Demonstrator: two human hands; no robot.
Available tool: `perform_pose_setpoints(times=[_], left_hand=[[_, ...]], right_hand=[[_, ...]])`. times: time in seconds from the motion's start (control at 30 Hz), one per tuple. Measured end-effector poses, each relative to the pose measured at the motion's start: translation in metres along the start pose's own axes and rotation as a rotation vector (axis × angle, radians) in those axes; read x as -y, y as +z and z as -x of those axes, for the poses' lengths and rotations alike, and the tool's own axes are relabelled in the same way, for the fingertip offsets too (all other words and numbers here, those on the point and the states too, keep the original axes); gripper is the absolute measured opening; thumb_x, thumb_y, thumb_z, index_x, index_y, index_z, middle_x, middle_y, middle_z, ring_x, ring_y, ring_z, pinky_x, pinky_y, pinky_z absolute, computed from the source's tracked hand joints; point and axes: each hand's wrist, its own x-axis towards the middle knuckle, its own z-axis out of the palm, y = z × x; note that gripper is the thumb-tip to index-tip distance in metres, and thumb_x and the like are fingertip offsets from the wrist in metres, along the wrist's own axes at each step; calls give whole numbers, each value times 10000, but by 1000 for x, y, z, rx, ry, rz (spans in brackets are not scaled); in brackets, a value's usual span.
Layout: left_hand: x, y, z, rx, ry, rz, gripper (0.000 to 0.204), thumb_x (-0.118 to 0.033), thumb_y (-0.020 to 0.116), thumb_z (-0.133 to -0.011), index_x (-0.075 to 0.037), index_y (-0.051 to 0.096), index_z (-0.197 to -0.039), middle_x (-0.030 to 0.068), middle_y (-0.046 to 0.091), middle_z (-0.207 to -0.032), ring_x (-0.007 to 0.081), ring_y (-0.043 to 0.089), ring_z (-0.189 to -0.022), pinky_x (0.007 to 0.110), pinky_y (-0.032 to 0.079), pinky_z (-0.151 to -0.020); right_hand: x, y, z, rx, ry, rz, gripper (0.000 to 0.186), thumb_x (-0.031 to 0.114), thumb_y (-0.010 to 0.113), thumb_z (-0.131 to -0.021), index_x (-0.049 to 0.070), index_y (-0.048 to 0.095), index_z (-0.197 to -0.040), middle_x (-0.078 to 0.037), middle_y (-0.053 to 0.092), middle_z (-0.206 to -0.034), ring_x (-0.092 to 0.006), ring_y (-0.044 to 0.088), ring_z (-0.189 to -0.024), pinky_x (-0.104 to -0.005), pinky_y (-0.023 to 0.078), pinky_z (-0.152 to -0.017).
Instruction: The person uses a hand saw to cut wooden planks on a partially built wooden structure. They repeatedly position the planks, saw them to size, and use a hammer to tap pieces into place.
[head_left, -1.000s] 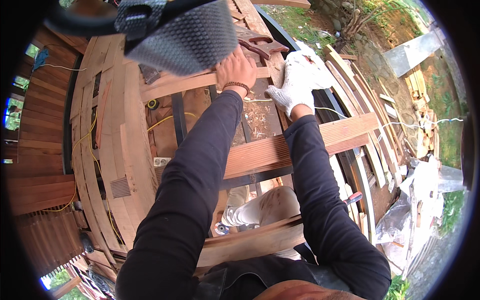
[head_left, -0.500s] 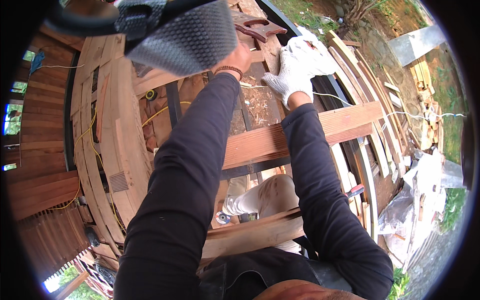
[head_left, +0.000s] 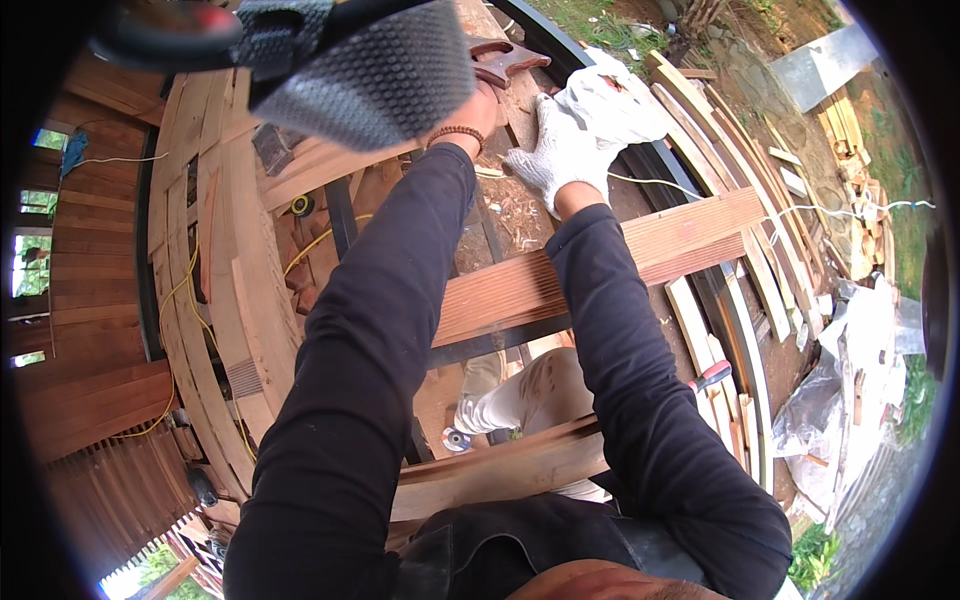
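Left hand (head_left: 478,117) half behind grey flap (head_left: 370,80), gloved right hand (head_left: 562,152) beside white cloth (head_left: 622,108), likely for bracing; right thumb splayed, can't tell either grip.

the knitted glove (head_left: 560,150) is looking like soft, matt white cloth, while the dark sleeves (head_left: 390,300) are showing matt, wrinkled fabric. the saw handle (head_left: 508,62) is appearing as smooth brown wood with a slight gloss. the reddish plank (head_left: 505,296) is displaying fine grooves along its matt wood face; the pale beam (head_left: 500,477) is looking smoother and plainly grained. the dark bar (head_left: 480,346) is resembling smooth metal. the clear sheeting (head_left: 800,410) is glinting like crumpled plastic, and the blurred black flap (head_left: 375,85) is showing a dimpled surface.
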Motion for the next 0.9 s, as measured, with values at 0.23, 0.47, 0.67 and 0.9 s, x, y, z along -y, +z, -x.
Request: perform_pose_setpoints(times=[0.23,0.47,0.67,0.9], left_hand=[[12,29,-4,-185,123,-167,478,-300,453,-993,10,709,-1253,182,580,-1460,327,414,-1487,662,269,-1200],[10,28,-5,-230,141,-128,455,-302,457,-990,-39,717,-1255,165,630,-1389,327,474,-1434,654,279,-1197],[5,21,-8,-108,129,-151,431,-293,470,-982,-44,719,-1231,146,642,-1373,316,498,-1412,656,283,-1197],[31,57,-29,-322,190,-177,446,-305,463,-981,-46,710,-1248,127,630,-1397,308,475,-1430,645,282,-1203]], right_hand=[[-8,16,-5,-58,-52,-34,902,526,743,-858,116,419,-1593,-196,627,-1394,-401,624,-1253,-481,499,-1073],[-7,12,1,-69,-35,-18,820,497,729,-885,125,443,-1558,-195,630,-1384,-394,636,-1241,-473,508,-1063],[-8,12,2,-81,-16,-34,810,497,721,-892,129,443,-1558,-192,632,-1381,-390,636,-1242,-478,506,-1063],[-6,6,5,-64,-3,-32,802,498,724,-891,158,448,-1564,-187,634,-1377,-396,634,-1240,-489,514,-1053]])
